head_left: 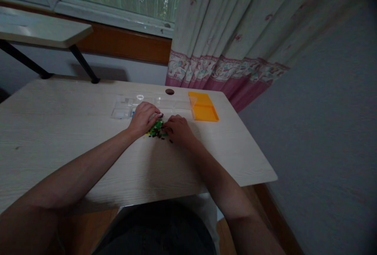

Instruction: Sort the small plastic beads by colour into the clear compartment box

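A small heap of tiny beads (157, 130), green, dark and yellow, lies on the pale wooden table (59, 129). My left hand (143, 117) rests at the heap's left edge with its fingers curled and pinched over the beads. My right hand (178, 128) sits at the heap's right edge, fingers bent down onto the beads. What either hand pinches is too small to make out. Just behind the hands lies a clear plastic compartment box (126, 108).
An orange lid (203, 106) lies open at the right end of the clear box. A round cable hole (169, 91) is near the table's far edge. A floral curtain (224, 51) hangs at the back right, and a folding table (41, 31) stands at the back left.
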`<move>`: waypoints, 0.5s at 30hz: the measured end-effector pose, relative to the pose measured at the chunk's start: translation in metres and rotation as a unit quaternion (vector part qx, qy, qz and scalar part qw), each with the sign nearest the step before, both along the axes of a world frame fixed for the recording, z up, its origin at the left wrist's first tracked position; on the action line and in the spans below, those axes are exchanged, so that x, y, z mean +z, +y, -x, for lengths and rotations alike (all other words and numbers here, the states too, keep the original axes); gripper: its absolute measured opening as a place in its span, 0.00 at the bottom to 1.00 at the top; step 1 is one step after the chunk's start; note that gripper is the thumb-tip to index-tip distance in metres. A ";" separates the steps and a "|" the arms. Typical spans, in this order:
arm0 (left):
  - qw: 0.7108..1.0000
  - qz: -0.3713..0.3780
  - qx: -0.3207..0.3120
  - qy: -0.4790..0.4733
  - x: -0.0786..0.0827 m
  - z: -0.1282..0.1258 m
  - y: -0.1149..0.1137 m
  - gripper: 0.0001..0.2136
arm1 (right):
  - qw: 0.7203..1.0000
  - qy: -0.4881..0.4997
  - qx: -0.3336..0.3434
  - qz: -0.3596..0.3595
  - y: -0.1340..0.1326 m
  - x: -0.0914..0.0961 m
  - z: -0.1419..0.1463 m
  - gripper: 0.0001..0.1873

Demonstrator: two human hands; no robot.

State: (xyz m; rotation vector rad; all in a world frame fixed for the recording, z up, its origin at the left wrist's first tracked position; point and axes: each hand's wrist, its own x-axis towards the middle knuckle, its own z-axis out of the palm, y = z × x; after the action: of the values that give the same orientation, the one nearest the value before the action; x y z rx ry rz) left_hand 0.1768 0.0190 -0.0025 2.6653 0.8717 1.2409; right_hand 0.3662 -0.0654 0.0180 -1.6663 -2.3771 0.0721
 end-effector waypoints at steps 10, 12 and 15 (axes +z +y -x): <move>1.000 0.015 0.002 0.006 -0.002 0.000 0.002 0.14 | 1.000 -0.009 0.013 0.013 -0.001 0.004 -0.001 0.12; 1.000 0.011 0.000 0.006 -0.002 0.000 0.001 0.14 | 1.000 -0.017 0.014 0.011 0.000 0.004 -0.001 0.12; 1.000 0.006 0.000 0.005 -0.001 0.000 0.001 0.14 | 1.000 -0.021 0.014 0.010 0.000 0.003 0.000 0.11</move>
State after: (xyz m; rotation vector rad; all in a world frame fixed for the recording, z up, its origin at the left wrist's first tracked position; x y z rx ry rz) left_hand 0.1766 0.0195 -0.0032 2.6635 0.8777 1.2191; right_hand 0.3667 -0.0650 0.0211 -1.6598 -2.4371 0.0660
